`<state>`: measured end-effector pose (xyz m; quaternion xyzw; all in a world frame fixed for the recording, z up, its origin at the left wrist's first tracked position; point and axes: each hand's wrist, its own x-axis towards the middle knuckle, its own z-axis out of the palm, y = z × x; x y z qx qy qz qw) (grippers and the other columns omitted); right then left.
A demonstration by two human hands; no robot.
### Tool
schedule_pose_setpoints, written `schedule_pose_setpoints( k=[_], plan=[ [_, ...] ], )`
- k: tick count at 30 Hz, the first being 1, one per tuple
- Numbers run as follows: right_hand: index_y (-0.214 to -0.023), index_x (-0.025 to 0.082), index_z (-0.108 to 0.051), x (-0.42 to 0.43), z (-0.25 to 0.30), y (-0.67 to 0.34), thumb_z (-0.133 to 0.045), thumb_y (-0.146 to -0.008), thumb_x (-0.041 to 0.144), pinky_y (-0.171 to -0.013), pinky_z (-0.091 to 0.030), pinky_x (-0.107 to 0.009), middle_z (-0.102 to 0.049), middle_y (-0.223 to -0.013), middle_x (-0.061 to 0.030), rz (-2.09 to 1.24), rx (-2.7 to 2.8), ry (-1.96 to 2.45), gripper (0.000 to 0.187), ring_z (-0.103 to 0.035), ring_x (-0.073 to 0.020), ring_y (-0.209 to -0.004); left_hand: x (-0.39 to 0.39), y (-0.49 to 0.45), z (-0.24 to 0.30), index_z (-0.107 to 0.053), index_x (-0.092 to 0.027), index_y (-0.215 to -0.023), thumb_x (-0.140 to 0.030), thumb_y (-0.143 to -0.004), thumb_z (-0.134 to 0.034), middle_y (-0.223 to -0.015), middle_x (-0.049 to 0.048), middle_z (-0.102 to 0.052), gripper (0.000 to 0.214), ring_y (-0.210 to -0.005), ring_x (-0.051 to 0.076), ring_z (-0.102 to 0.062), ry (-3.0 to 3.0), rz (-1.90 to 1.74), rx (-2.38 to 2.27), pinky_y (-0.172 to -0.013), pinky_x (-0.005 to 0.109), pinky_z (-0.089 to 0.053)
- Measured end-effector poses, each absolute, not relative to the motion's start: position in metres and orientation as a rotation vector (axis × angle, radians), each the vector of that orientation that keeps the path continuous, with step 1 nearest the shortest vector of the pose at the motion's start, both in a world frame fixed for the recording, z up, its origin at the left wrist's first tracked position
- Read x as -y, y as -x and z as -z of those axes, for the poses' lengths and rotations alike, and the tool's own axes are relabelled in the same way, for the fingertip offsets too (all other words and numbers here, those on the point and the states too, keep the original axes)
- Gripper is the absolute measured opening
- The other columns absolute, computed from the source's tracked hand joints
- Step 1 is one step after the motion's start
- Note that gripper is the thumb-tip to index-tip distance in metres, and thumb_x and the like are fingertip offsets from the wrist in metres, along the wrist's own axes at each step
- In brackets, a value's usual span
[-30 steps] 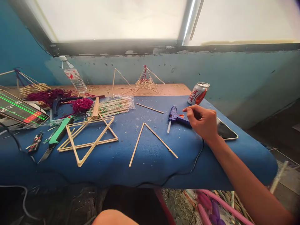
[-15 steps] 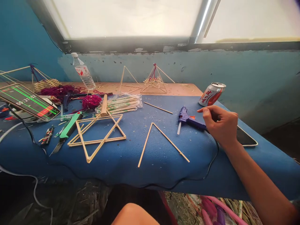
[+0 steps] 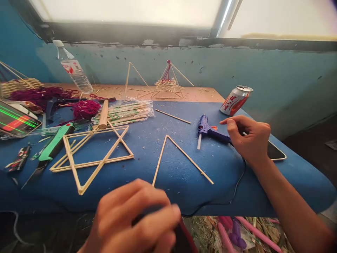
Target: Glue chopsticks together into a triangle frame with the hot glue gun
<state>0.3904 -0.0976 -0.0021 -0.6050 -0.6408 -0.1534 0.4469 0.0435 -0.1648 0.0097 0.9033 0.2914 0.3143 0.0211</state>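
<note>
Item: right hand (image 3: 250, 140), fingers half curled at the tail of a blue hot-glue gun (image 3: 207, 128), which lies on the blue padded mat (image 3: 263, 189) (whether it has hold, I cannot tell). Item: left hand (image 3: 131, 218), curled closed in the foreground over something dark, unidentifiable. Risk: a tug on the black cord (image 3: 243, 172) could drag the gun into the bamboo-stick V (image 3: 179, 158).

The right hand (image 3: 250, 138) touches a purple hot glue gun (image 3: 207, 128) — the left hand (image 3: 131, 218), blurred, curls low in front.
</note>
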Motion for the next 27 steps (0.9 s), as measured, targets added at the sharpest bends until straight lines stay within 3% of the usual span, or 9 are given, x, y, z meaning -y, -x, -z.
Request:
schedule_pose_setpoints(
  k=[4,10,13,19,27],
  plan=[
    [-0.080,0.021,-0.071,0.105,-0.004,-0.384,-0.049,-0.095,0.027,-0.053,-0.035,-0.027,-0.046,-0.047,0.0031,0.376,1.679,1.587,0.028,-0.040,-0.0108,-0.045,0.136,-0.044,0.016,-0.063,-0.027,-0.118,-0.023,-0.084,-0.065,-0.119,0.0058,-0.067,0.034,-0.103,0.021,-0.063,-2.822,-0.922,-0.936,-0.087,0.036,-0.055],
    [-0.093,0.019,-0.067,0.146,-0.008,-0.363,-0.055,-0.090,0.016,-0.054,-0.040,-0.026,-0.060,-0.066,0.0002,0.223,2.149,1.240,0.012,-0.052,-0.0119,-0.055,0.129,-0.037,0.037,-0.060,-0.027,-0.123,-0.020,-0.082,-0.068,-0.122,0.0045,-0.068,0.042,-0.101,0.021,-0.062,-2.791,-0.973,-0.906,-0.087,0.036,-0.051],
    [-0.109,0.018,-0.063,0.166,-0.002,-0.356,-0.057,-0.087,0.018,-0.063,-0.047,-0.030,-0.066,-0.083,-0.0054,0.116,2.311,1.220,0.022,-0.059,-0.0172,-0.073,0.128,-0.037,0.041,-0.059,-0.029,-0.123,-0.019,-0.082,-0.068,-0.121,0.0034,-0.068,0.043,-0.103,0.022,-0.061,-2.770,-0.981,-0.910,-0.088,0.038,-0.049],
    [-0.128,0.017,-0.052,0.181,0.010,-0.359,-0.062,-0.085,0.023,-0.081,-0.053,-0.040,-0.064,-0.106,-0.0116,-0.032,2.391,1.306,0.045,-0.058,-0.0251,-0.099,0.125,-0.034,0.049,-0.060,-0.027,-0.123,-0.018,-0.081,-0.069,-0.116,0.0028,-0.071,0.043,-0.104,0.022,-0.061,-2.762,-1.071,-0.969,-0.091,0.038,-0.045],
    [-0.129,0.016,-0.053,0.179,0.019,-0.362,-0.061,-0.083,0.015,-0.085,-0.052,-0.042,-0.060,-0.109,-0.0132,-0.070,2.373,1.270,0.046,-0.055,-0.0267,-0.102,0.122,-0.035,0.054,-0.064,-0.021,-0.117,-0.014,-0.081,-0.069,-0.112,0.0045,-0.073,0.036,-0.101,0.021,-0.061,-2.780,-1.197,-0.921,-0.090,0.036,-0.045]
  ],
)
